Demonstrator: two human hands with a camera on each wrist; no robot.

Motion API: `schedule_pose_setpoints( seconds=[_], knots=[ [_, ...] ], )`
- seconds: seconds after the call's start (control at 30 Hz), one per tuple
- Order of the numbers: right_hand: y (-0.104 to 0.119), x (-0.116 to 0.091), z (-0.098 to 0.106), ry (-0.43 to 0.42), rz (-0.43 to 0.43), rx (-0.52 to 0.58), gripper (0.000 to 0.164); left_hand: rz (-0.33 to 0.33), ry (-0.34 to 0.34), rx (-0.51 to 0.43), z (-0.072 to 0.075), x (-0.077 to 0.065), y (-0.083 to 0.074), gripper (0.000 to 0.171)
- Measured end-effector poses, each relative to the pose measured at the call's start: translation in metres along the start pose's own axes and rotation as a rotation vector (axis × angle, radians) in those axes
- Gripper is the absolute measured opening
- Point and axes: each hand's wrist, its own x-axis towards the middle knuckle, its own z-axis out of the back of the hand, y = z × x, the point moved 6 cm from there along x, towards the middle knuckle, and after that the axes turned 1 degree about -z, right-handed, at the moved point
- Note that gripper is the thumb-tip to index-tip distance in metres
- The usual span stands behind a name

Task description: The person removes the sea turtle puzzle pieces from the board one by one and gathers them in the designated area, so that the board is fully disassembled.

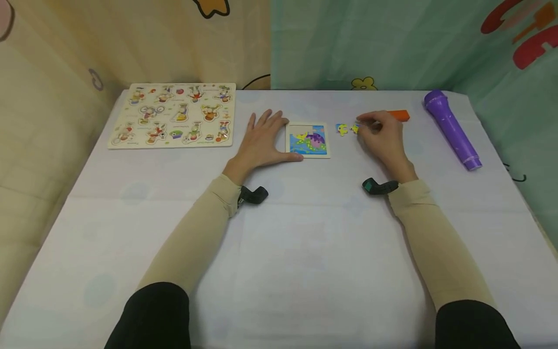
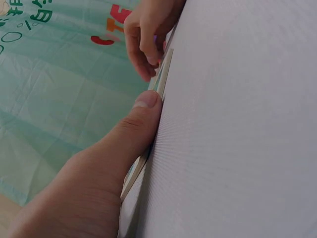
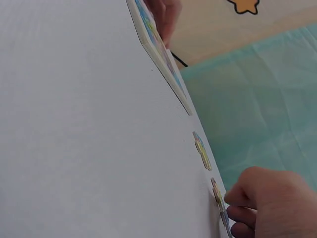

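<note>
The small puzzle frame [image 1: 320, 156] lies flat on the white tablecloth [image 1: 305, 242], and inside its pale rim is a blue picture [image 1: 308, 143] with a yellow and purple creature. At nine to ten o'clock from it lies the large board [image 1: 196, 110], which bears many little figures.

The far table edge runs at twelve o'clock, rather near, with curtains [image 1: 392, 43] behind it. At six o'clock, between the two forearms, a wide stretch of cloth gives room for moving. At three o'clock, well apart from the frame, is a purple tube [image 1: 453, 130]; an orange object [image 1: 400, 115] is partly hidden behind the right hand [image 1: 384, 138].

The left hand [image 1: 260, 143] is at nine o'clock of the frame, its fingers spread and relaxed, the thumb touching the near rim. The first loose piece [image 1: 342, 129] lies just beside the frame at three o'clock. The second loose piece [image 1: 355, 129] is farther in the same direction, at the right hand's fingertips, at nine o'clock of this hand. Its fingers are bent, but I cannot tell whether they pinch the piece or only touch it.
</note>
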Motion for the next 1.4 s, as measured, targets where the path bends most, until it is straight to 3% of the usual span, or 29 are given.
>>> schedule_pose_setpoints(
  seconds=[0.4,0.9,1.1,1.4],
  knots=[
    [0.000,-0.002,-0.005,0.054,0.010,-0.041,0.029,0.000,0.011,0.008,0.001,-0.001,0.000,0.113],
    [0.002,-0.005,-0.005,0.003,0.053,-0.011,0.026,-0.007,0.022,0.008,0.000,-0.003,-0.001,0.114],
    [0.025,-0.004,-0.013,-0.063,0.100,0.014,0.024,-0.008,0.015,0.010,0.000,-0.002,0.001,0.114],
    [0.071,0.001,-0.051,-0.053,0.102,0.015,0.021,-0.011,0.002,0.008,-0.002,0.001,0.001,0.114]
  ],
)
